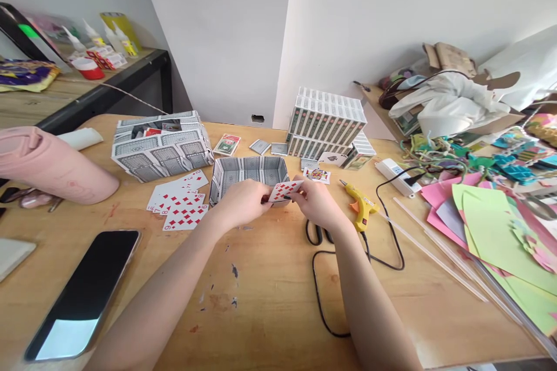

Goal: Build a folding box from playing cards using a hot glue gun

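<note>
Between my two hands is a playing card [284, 190] with red diamonds facing up. My left hand [247, 202] pinches its left end, and my right hand [311, 200] pinches the right end. Just behind them stands a small open box [249, 171] made of grey-backed playing cards, its right front partly hidden by my hands. To the left, several diamond cards [185, 208] lie fanned face up. A bigger card-built box [162, 148] sits behind these, with things inside. A yellow glue gun [361, 207] lies right of my right hand, its black cord trailing forward.
Stacked card packs [326, 122] stand at the back right, near a single card pack [227, 145]. A phone [85, 293] and a pink cylindrical case [58, 165] lie left. Glue sticks [439, 252], a power strip [397, 177] and coloured paper [496, 232] occupy the right.
</note>
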{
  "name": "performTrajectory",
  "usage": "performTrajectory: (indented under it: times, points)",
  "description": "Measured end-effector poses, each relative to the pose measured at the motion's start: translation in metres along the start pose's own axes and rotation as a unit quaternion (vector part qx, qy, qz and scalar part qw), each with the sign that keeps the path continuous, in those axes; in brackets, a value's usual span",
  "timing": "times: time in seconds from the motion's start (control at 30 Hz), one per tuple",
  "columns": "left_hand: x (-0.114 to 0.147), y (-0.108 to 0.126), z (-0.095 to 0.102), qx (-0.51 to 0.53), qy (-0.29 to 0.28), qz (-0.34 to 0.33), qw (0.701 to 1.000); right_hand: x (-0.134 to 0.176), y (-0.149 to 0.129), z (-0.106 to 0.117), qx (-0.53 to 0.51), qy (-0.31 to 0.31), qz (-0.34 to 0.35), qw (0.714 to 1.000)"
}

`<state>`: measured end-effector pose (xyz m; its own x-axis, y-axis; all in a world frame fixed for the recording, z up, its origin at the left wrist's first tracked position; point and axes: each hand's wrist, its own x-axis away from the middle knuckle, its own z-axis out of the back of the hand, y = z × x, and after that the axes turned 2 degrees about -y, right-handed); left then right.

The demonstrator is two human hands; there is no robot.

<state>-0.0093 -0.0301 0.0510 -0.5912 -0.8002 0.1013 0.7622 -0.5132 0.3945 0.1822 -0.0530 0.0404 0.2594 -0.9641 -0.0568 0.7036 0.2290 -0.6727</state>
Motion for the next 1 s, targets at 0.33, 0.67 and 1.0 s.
performTrajectory:
  times: [0.33,0.67,1.0]
  points:
    - [0.005,-0.002,0.012,0.067,-0.02,-0.004,0.998,-0.002,-0.007,-0.002,0.091,-0.026,-0.019,0.995]
    - [0.008,0.002,0.016,0.058,0.013,-0.004,0.998,0.001,-0.004,0.001,0.052,-0.045,-0.002,0.998]
    - [0.006,0.006,0.014,0.054,0.0,-0.003,0.999,-0.001,0.008,-0.001,0.03,-0.054,-0.013,0.998]
